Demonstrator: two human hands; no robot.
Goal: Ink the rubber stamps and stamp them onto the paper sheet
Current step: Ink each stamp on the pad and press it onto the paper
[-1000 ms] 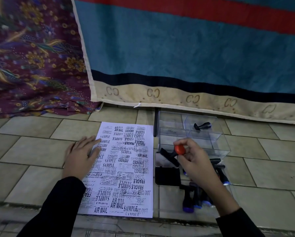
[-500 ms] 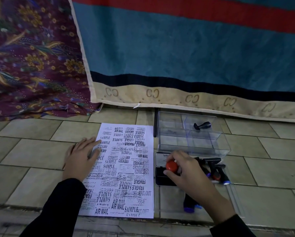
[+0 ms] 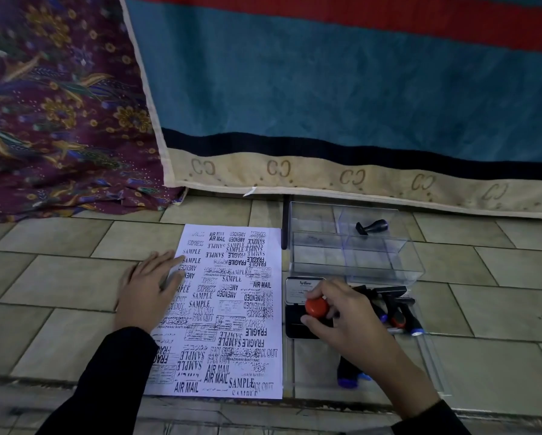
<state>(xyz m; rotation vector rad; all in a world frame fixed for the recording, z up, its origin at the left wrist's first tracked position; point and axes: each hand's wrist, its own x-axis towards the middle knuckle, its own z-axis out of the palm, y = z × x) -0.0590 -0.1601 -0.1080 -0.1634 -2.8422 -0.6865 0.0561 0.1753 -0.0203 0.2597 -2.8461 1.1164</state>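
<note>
Red-knobbed stamp [image 3: 316,306] stands on the black ink pad [image 3: 294,328], pinched in your right hand [image 3: 349,323], while your left hand [image 3: 150,288] lies flat, fingers straight, on the paper sheet [image 3: 232,312].

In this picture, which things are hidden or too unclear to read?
Head view:
- On the red-knobbed stamp, the rubber face is hidden under the right hand.
- The stamps behind that hand: partly covered, number unclear.
- On the paper, prints at the left edge lie under the left hand.
- The ink pad lid: print too small to read.
</note>
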